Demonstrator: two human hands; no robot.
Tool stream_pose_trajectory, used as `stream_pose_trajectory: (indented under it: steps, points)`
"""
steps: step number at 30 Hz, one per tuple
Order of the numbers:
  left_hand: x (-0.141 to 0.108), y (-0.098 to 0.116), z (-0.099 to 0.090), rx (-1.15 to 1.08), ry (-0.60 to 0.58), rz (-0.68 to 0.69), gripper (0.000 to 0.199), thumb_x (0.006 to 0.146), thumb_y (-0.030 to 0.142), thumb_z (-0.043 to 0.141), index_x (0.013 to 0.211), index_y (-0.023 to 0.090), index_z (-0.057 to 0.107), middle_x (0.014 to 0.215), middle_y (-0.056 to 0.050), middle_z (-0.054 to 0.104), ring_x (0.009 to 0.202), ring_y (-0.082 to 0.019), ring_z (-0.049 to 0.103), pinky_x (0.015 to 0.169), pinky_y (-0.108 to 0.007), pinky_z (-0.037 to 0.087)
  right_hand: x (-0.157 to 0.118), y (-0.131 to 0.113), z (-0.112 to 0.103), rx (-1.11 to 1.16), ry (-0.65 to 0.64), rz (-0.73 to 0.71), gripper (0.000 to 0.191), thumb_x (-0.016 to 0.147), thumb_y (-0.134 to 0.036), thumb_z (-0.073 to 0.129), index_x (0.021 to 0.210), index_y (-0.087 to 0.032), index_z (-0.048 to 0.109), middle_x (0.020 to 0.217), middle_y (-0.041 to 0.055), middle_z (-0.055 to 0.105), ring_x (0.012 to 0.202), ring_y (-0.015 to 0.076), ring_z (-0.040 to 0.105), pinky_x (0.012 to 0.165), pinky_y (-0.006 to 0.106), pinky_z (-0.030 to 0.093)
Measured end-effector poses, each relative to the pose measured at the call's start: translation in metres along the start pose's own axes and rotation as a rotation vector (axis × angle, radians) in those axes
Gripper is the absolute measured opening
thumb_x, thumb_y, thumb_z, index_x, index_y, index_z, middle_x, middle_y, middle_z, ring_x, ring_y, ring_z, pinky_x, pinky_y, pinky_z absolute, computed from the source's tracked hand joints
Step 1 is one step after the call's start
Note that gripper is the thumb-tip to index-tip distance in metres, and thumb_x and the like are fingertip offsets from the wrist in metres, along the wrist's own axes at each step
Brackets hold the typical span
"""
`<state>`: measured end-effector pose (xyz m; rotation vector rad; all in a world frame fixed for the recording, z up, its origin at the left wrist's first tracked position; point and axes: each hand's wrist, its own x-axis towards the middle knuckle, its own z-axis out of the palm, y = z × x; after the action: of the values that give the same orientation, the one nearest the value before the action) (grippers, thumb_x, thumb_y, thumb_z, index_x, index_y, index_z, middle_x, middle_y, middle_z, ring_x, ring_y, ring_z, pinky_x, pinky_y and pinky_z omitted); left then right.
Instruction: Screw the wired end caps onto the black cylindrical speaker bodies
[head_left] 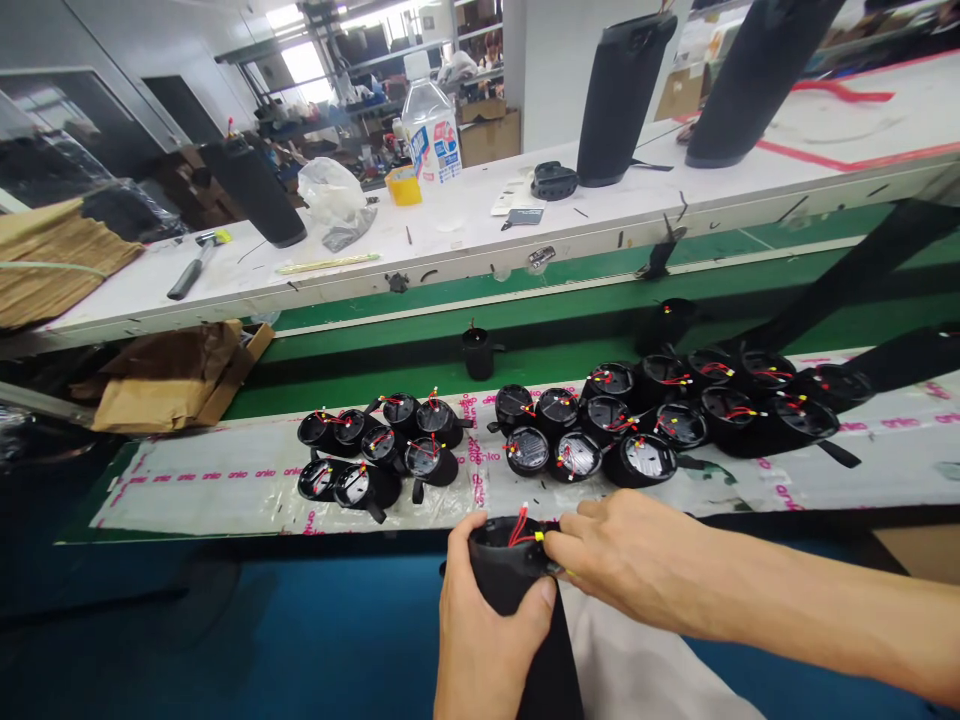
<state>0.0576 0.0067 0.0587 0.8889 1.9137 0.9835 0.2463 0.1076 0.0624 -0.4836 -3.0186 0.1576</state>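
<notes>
My left hand (487,630) is wrapped round the upper part of a black cylinder (517,570), its open end facing up. Red wires with a small white plug and a yellow connector (539,537) stick out of that opening. At the cylinder's right rim my right hand (615,550) is closed, its fingers pressed together beside the yellow connector; what they pinch is mostly hidden. Beyond the hands, several similar black cylinders (527,450) stand in two groups on a plastic-covered surface (247,480), with red wires showing in their open tops.
A raised white shelf (465,225) runs across the back, bearing a plastic bottle (431,130), yellow tape (403,186), a hammer (196,268) and tall black cylinders (622,100). One cylinder (478,353) stands on the green surface. Cardboard (180,380) lies at the left.
</notes>
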Motion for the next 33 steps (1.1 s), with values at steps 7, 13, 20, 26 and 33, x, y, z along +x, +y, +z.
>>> stream_pose_trajectory:
  steps: [7,13,20,26,33]
  points:
    - [0.021,-0.027,-0.012,-0.402,-0.324,-0.08,0.091,0.066,0.056,0.091,0.143,0.022,0.058,0.133,-0.014,0.078,0.125,-0.04,0.069,0.11,-0.049,0.048,0.001,0.008,0.004,0.436,0.073,0.06,0.012,0.11,-0.025,0.053,0.101,-0.021,0.06,0.085,0.0003,0.07,0.074,0.0179,0.067,0.064,0.031,0.04]
    - [0.019,-0.036,-0.019,-0.445,-0.299,-0.162,0.101,0.068,0.061,0.091,0.15,0.028,0.044,0.132,-0.013,0.078,0.12,-0.039,0.073,0.106,-0.049,0.053,0.003,0.009,-0.008,0.514,0.039,0.306,0.019,0.113,-0.027,0.046,0.104,-0.022,0.063,0.088,0.0006,0.072,0.074,0.02,0.068,0.066,0.032,0.04]
    - [0.016,-0.032,-0.023,-0.504,-0.256,-0.146,0.092,0.074,0.06,0.085,0.15,0.024,0.048,0.136,-0.015,0.078,0.127,-0.04,0.071,0.113,-0.051,0.051,0.007,-0.013,-0.004,0.336,-0.126,0.292,0.004,0.105,-0.02,0.061,0.101,-0.022,0.062,0.093,0.002,0.077,0.078,0.0248,0.076,0.061,0.035,0.034]
    - [0.016,-0.033,-0.023,-0.411,-0.171,-0.093,0.097,0.065,0.061,0.09,0.147,0.021,0.058,0.138,-0.015,0.078,0.132,-0.041,0.069,0.114,-0.048,0.051,0.015,-0.019,-0.002,0.156,-0.012,0.203,0.011,0.099,-0.018,0.068,0.096,-0.023,0.059,0.082,0.0004,0.073,0.064,0.0234,0.071,0.055,0.037,0.026]
    - [0.016,-0.03,-0.024,-0.357,-0.143,-0.046,0.094,0.06,0.062,0.094,0.139,0.02,0.063,0.128,-0.012,0.081,0.121,-0.037,0.073,0.108,-0.044,0.053,0.016,-0.022,0.008,0.115,0.056,0.154,0.016,0.096,-0.017,0.069,0.095,-0.023,0.055,0.079,-0.001,0.071,0.061,0.021,0.067,0.053,0.037,0.02]
